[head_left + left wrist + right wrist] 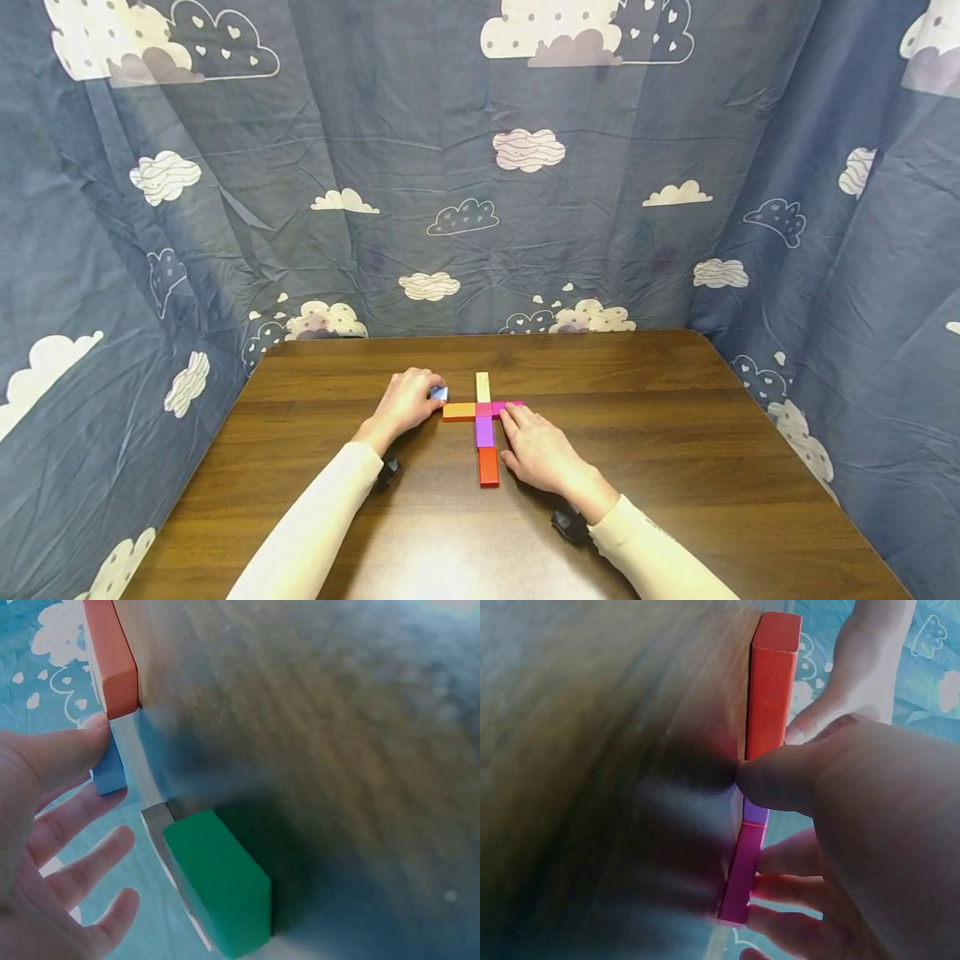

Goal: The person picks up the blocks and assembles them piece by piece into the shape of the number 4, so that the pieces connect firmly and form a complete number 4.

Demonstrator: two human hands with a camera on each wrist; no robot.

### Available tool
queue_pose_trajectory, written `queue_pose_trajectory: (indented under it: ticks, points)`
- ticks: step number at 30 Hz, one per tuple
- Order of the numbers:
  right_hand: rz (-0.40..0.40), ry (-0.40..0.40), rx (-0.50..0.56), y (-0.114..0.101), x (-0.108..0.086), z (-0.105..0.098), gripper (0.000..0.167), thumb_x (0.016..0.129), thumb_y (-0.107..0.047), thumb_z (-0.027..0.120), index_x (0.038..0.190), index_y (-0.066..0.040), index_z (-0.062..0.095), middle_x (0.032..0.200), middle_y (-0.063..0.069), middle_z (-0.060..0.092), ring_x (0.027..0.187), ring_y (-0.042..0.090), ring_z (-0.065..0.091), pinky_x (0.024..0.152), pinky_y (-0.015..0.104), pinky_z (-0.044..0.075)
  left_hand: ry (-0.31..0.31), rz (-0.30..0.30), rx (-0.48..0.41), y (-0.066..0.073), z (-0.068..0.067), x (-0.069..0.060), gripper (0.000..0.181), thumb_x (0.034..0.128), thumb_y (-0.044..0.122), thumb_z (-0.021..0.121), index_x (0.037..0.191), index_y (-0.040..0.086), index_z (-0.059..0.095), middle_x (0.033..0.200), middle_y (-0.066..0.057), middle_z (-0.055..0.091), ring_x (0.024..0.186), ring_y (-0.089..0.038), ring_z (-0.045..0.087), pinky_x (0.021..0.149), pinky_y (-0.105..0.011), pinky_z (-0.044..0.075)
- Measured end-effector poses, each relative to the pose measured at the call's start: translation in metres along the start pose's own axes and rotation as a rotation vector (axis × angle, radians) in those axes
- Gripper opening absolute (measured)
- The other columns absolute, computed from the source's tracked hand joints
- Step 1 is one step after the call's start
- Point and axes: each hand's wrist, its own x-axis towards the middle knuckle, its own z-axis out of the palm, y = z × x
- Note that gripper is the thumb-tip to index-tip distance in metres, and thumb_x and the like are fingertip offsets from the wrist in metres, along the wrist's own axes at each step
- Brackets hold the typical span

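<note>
My left hand [405, 402] pinches a small light blue block [439, 393] beside a cross of coloured blocks; in the left wrist view thumb and fingers hold the blue block [109, 771] near an orange block [116, 664]. My right hand [542, 452] rests its outstretched fingertips on the cross's magenta right arm [513, 407]. The right wrist view shows its thumb by the red block [771, 705] and the purple block [755, 812], fingers against the magenta block [742, 877]. The cross also has a pale yellow block [483, 387], an orange block [459, 412] and a pink centre [483, 409].
A green block [217, 881] stands near my left hand in the left wrist view; the head view hides it. The brown wooden table [660, 417] extends on both sides. Blue cloud-print curtains [390, 167] hang behind and beside it.
</note>
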Motion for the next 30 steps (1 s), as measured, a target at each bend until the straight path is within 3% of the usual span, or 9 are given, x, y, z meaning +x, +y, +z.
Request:
queue_pose_trajectory:
  ticks: [7, 16, 30]
  points:
    - [-0.005, 0.007, 0.016, 0.0, 0.0, 0.0, 0.066, 0.092, -0.029, 0.07, 0.142, 0.009, 0.049, 0.147, 0.025, 0.048, 0.136, 0.041, 0.045, 0.113, 0.048, 0.035, 0.02, 0.022, 0.002, -0.002, -0.004, -0.009, 0.023, 0.0841, 0.024, 0.082, 0.104, 0.015, 0.077, 0.103, 0.0, 0.072, 0.105, -0.027, 0.065, 0.084, -0.053, 0.047]
    - [-0.005, 0.008, 0.002, -0.001, 0.0, 0.0, 0.066, 0.092, -0.03, 0.07, 0.142, 0.009, 0.05, 0.146, 0.025, 0.048, 0.135, 0.041, 0.046, 0.112, 0.049, 0.036, 0.022, 0.005, 0.008, -0.002, -0.009, -0.019, 0.024, 0.083, 0.024, 0.083, 0.104, 0.016, 0.077, 0.102, 0.002, 0.072, 0.107, -0.026, 0.064, 0.086, -0.053, 0.047]
    - [-0.016, 0.03, -0.01, -0.001, 0.0, 0.0, 0.065, 0.092, -0.031, 0.07, 0.14, 0.009, 0.051, 0.144, 0.025, 0.05, 0.134, 0.041, 0.048, 0.11, 0.051, 0.038, -0.022, 0.015, 0.015, 0.001, -0.008, -0.027, 0.02, 0.0805, 0.025, 0.083, 0.097, 0.016, 0.076, 0.09, 0.002, 0.07, 0.1, -0.027, 0.062, 0.084, -0.053, 0.044]
